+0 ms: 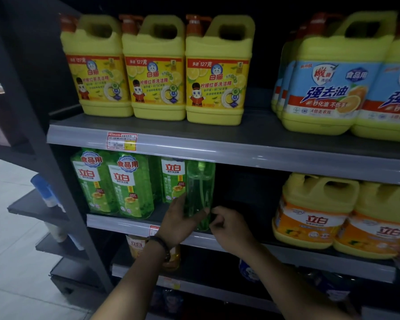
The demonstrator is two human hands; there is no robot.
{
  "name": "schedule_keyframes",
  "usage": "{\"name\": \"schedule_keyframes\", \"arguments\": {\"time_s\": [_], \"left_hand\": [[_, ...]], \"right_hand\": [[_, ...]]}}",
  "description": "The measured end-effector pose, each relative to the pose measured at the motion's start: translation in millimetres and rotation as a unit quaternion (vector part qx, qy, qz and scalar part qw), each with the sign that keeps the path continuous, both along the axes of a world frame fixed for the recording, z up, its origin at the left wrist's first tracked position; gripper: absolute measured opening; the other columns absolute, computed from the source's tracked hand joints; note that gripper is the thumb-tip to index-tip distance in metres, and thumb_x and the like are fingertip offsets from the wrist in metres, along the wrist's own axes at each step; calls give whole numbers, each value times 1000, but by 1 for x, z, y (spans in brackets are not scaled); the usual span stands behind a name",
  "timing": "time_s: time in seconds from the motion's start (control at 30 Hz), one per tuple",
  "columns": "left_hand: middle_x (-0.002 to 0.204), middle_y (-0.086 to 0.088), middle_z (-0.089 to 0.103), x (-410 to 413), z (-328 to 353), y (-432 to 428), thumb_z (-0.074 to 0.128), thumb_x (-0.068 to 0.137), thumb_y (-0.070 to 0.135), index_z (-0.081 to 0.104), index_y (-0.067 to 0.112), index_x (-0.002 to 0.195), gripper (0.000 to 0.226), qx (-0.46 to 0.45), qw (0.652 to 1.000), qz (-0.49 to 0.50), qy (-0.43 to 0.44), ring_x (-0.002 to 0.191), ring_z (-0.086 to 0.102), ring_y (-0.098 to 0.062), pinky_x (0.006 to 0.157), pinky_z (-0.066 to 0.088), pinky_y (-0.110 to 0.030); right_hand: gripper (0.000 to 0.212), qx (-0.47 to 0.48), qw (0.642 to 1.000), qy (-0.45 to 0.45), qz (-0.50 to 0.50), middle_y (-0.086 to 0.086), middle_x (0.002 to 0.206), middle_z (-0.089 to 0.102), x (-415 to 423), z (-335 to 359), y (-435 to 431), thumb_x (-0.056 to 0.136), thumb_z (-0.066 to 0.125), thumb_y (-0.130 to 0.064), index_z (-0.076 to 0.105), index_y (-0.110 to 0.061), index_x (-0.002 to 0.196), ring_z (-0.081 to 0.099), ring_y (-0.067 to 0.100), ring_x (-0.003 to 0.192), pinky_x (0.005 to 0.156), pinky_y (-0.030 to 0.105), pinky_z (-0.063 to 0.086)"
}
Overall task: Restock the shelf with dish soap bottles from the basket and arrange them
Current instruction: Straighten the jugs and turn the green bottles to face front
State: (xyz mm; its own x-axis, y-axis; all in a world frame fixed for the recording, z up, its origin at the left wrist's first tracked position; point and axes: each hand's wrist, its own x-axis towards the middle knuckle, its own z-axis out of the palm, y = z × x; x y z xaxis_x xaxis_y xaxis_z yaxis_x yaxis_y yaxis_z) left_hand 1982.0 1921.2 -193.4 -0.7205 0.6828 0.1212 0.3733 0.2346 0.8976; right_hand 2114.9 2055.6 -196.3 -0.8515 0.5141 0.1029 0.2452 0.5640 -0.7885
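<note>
Centre frame, our left hand [183, 219] wraps the lower body of the green bottle [200, 185], which stands upright at the front edge of the shelf [116, 221]. Our right hand [226, 225] pinches it near the base. We judge it full, heavy and slick, so we grip low, on both sides.

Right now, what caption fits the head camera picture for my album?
Left hand grips a green bottle on the shelf; right hand curls beside its base.

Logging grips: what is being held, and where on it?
The green bottle, by its lower body: left hand wraps it, right hand pinches the other side.
</note>
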Motion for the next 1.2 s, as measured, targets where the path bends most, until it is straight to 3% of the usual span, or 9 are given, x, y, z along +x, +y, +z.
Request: {"name": "schedule_keyframes", "arguments": {"time_s": [0.2,0.33,0.47,0.57,0.63,0.73,0.9,1.07,1.2], "left_hand": [[114,11,76,-4,13,-2,78,61,78,56,28,121,81,16,999,45,-18,104,73,-10,94,61,-41],[117,2,76,-12,12,-5,70,67,82,47,27,120,80,-1,999,51,15,102,75,-19,85,63,-45],[123,7,74,-25,8,-13,70,77,75,50,31,129,71,4,1000,23,10,107,73,-12,92,63,-44],[129,10,72,-35,10,-19,73,82,67,53,32,137,69,14,1000,-5,-10,116,71,-8,99,61,-43],[132,10,71,-38,14,-23,74,88,58,53,31,142,64,9,1000,-10,0,117,69,-8,100,61,-38],[130,10,72,-37,13,-29,70,98,44,54,27,144,51,4,998,15,57,113,69,-7,91,59,-25],[109,-5,74,-25,-8,-38,75,96,32,64,12,120,33,20,971,181,157,97,70,-26,78,55,-33],[118,-15,67,-16,-21,-47,65,101,18,55,8,136,38,24,968,200,152,103,63,-36,80,49,-35],[130,-20,62,-15,-27,-53,58,99,7,46,8,149,51,26,974,184,131,110,61,-41,85,53,-46]], "right_hand": [[27,31,997,-20,69,2,70,62,1,9,-21,90,54,-3,61,-21,72,53,5,62,62,36,50],[31,113,982,-71,137,-10,87,67,-5,9,-23,90,60,-12,73,-27,113,63,5,82,71,29,53],[20,48,996,53,-53,-14,88,66,-23,29,-6,89,76,-18,66,-25,105,66,8,82,75,30,54],[74,11,999,18,-48,-11,125,55,-37,37,10,87,83,-31,45,-26,149,62,15,113,93,37,55],[88,-44,999,-15,7,-10,139,49,-45,39,11,90,82,-29,31,-28,161,55,18,129,105,43,52],[60,-57,998,-9,25,0,140,61,-55,35,6,95,77,-24,47,-25,146,62,22,126,102,45,55],[38,8,1000,4,-1,-13,101,65,-64,29,-4,93,79,-30,50,-18,114,65,2,92,69,25,54],[41,53,998,9,-21,-4,117,74,-78,21,-25,90,81,-41,50,-23,111,72,17,105,83,44,63],[50,78,996,6,-44,2,128,73,-91,18,-42,89,79,-48,52,-23,122,72,26,112,89,42,61]]}}
